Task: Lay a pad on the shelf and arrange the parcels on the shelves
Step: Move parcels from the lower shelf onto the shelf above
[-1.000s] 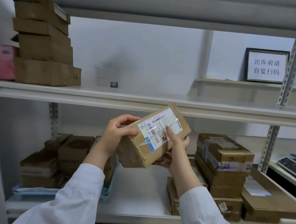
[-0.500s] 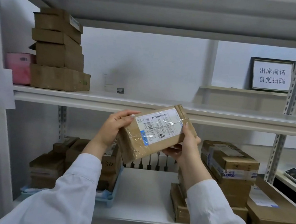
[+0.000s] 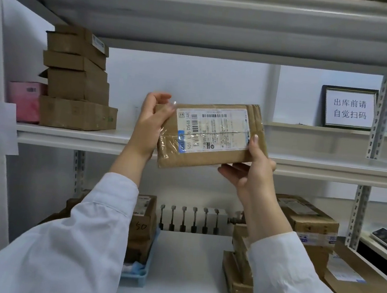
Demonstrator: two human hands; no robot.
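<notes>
The taped cardboard parcel (image 3: 212, 136) is held in the air in front of the middle shelf (image 3: 74, 135), at the level of that shelf's front edge and not yet resting on it. The left hand (image 3: 150, 125) grips the parcel's left end. The right hand (image 3: 252, 169) grips the lower right corner, thumb on the front face and fingers beneath.

Risk: the grip acts on the ends only (the tape wrap looks glossy), so the parcel could slip out, or its lower edge could catch the shelf lip if it is pushed in too low. A sideways swing could disturb the stacked boxes (image 3: 75, 79) at the shelf's left.

Orientation: the long axis runs left to right, nearly level, right end slightly higher. The shipping label (image 3: 210, 131) faces the camera.
</notes>
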